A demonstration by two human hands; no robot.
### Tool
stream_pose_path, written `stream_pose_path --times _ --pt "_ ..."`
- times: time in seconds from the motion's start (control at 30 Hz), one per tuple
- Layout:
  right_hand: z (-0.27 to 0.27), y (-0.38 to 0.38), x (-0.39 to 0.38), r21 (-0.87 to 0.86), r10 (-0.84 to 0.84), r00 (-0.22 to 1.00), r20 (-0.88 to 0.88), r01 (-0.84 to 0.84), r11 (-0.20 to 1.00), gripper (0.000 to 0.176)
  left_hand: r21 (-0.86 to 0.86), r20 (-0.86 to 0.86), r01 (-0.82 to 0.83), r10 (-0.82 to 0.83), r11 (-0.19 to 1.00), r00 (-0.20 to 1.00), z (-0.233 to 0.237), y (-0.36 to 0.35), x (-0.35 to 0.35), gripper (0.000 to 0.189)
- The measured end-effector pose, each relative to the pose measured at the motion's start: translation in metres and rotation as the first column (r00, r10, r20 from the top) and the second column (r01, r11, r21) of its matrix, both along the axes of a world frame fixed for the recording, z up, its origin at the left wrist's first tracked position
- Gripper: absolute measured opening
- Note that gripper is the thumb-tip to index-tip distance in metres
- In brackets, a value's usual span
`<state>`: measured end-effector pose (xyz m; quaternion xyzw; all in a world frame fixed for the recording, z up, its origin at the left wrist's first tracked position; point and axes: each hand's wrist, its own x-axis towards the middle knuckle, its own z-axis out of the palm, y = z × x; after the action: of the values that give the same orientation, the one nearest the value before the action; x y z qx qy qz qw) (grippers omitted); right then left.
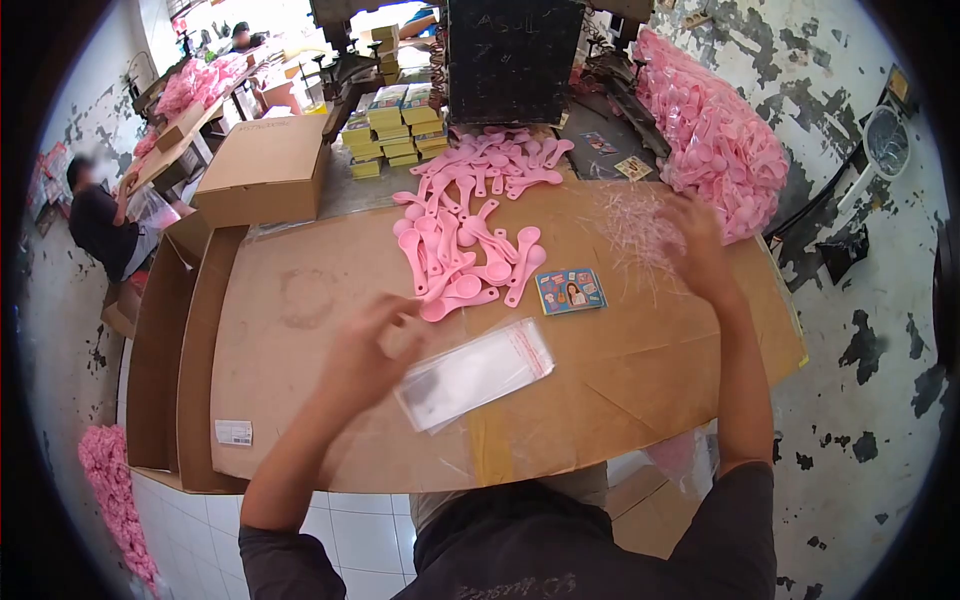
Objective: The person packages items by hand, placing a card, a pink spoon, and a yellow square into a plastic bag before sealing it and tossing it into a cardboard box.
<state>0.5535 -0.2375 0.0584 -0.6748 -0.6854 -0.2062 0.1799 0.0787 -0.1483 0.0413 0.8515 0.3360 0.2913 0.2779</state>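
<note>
My left hand hovers at the near end of a heap of pink plastic spoons. Its fingers are bent but apart, and I see nothing in them. Just to its right lies a stack of clear plastic bags. My right hand, slightly blurred, is raised beside a tangle of thin clear plastic strips. Its fingers look spread, with no held object visible. Between the two hands, a small stack of colourful printed cards rests on the cardboard-covered table.
Bundles of cards stand behind the spoons, left of a dark upright panel. A closed carton is at the back left. A big bag of pink spoons fills the back right. Another person sits far left.
</note>
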Motion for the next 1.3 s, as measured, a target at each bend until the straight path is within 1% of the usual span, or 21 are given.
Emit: stream_pose_path --times 0.03,0.07,0.1,0.17,0.2,0.27,0.3,0.37,0.47,0.5,0.6,0.67,0.7,0.77,0.8,0.9,1.0,1.07,1.17,1.27,1.3 --pt "0.000 0.002 -0.018 -0.070 0.124 0.986 -0.108 -0.132 0.989 0.035 -0.007 -0.055 0.033 -0.034 0.999 0.998 -0.007 -0.010 0.014 0.038" --pt "-0.008 0.007 -0.031 -0.153 0.193 0.960 -0.202 -0.226 0.962 0.034 -0.014 -0.111 0.068 -0.069 0.998 0.991 -0.014 -0.017 0.026 0.039" --pt "-0.017 0.011 -0.044 -0.222 0.249 0.921 -0.300 -0.322 0.920 0.033 0.070 -0.149 0.075 -0.064 0.995 0.987 -0.022 -0.021 0.036 0.037" --pt "-0.028 0.018 -0.078 -0.293 0.190 0.907 -0.376 -0.311 0.904 0.032 0.239 -0.227 0.100 -0.044 0.966 0.973 -0.038 -0.022 0.049 0.034" --pt "-0.032 0.021 -0.086 -0.327 0.162 0.897 -0.412 -0.312 0.892 0.031 0.232 -0.233 0.090 -0.035 0.968 0.972 -0.041 -0.021 0.052 0.035" --pt "-0.039 0.030 -0.087 -0.352 0.133 0.901 -0.413 -0.293 0.889 0.032 0.218 -0.244 0.065 -0.010 0.974 0.970 -0.046 -0.017 0.054 0.036" --pt "-0.040 0.034 -0.087 -0.365 0.119 0.903 -0.412 -0.283 0.887 0.033 0.129 -0.195 0.043 -0.018 0.991 0.981 -0.049 -0.016 0.054 0.035" --pt "-0.034 0.037 -0.084 -0.361 0.089 0.866 -0.493 -0.296 0.884 0.032 -0.052 -0.085 0.014 -0.018 0.999 0.996 -0.052 -0.013 0.053 0.033" --pt "-0.032 0.037 -0.078 -0.373 -0.017 0.791 -0.611 -0.269 0.888 0.030 -0.291 -0.023 -0.005 -0.002 0.957 1.000 -0.045 -0.011 0.050 0.026" --pt "-0.032 0.038 -0.076 -0.380 -0.060 0.759 -0.648 -0.254 0.889 0.030 -0.265 -0.011 0.000 -0.003 0.964 1.000 -0.047 -0.010 0.049 0.025" --pt "-0.037 0.039 -0.067 -0.113 0.240 0.836 -0.493 -0.335 0.936 0.024 -0.205 0.017 0.018 -0.015 0.979 1.000 -0.051 -0.007 0.046 0.022" --pt "-0.023 0.032 -0.069 -0.206 0.145 0.782 -0.607 -0.331 0.921 0.022 -0.194 0.030 0.038 -0.032 0.980 0.999 -0.047 -0.008 0.045 0.022" --pt "-0.012 0.029 -0.075 -0.252 0.093 0.749 -0.656 -0.334 0.908 0.021 -0.202 0.070 0.051 -0.037 0.978 0.997 -0.047 -0.006 0.045 0.020" --pt "-0.005 0.028 -0.090 -0.197 0.122 0.614 -0.780 -0.426 0.883 0.019 -0.218 0.148 0.073 -0.041 0.973 0.988 -0.049 -0.005 0.042 0.018" --pt "-0.004 0.026 -0.100 -0.164 0.131 0.536 -0.834 -0.467 0.869 0.017 -0.281 0.171 0.083 -0.035 0.956 0.985 -0.049 -0.004 0.042 0.017" --pt "-0.003 0.026 -0.134 -0.195 0.223 0.639 -0.737 -0.516 0.834 0.016 -0.440 0.232 0.122 -0.019 0.889 0.972 -0.045 -0.002 0.040 0.015" --pt "-0.015 0.030 -0.152 -0.132 0.277 0.646 -0.711 -0.510 0.850 0.019 -0.549 0.300 0.186 -0.016 0.815 0.954 -0.047 0.000 0.041 0.013" --pt "-0.031 0.030 -0.156 -0.061 0.277 0.586 -0.762 -0.490 0.870 0.019 -0.597 0.363 0.235 -0.003 0.767 0.932 -0.061 0.003 0.042 0.012" --pt "-0.055 0.031 -0.160 0.052 0.323 0.487 -0.811 -0.490 0.870 0.018 -0.621 0.362 0.225 0.020 0.751 0.932 -0.052 0.002 0.044 0.009" --pt "-0.065 0.031 -0.162 0.129 0.324 0.355 -0.877 -0.476 0.870 0.017 -0.625 0.423 0.284 0.011 0.727 0.906 -0.058 0.005 0.045 0.012" --pt "-0.067 0.031 -0.163 0.146 0.314 0.305 -0.899 -0.467 0.872 0.017 -0.650 0.451 0.311 0.023 0.693 0.892 -0.057 0.004 0.045 0.016"
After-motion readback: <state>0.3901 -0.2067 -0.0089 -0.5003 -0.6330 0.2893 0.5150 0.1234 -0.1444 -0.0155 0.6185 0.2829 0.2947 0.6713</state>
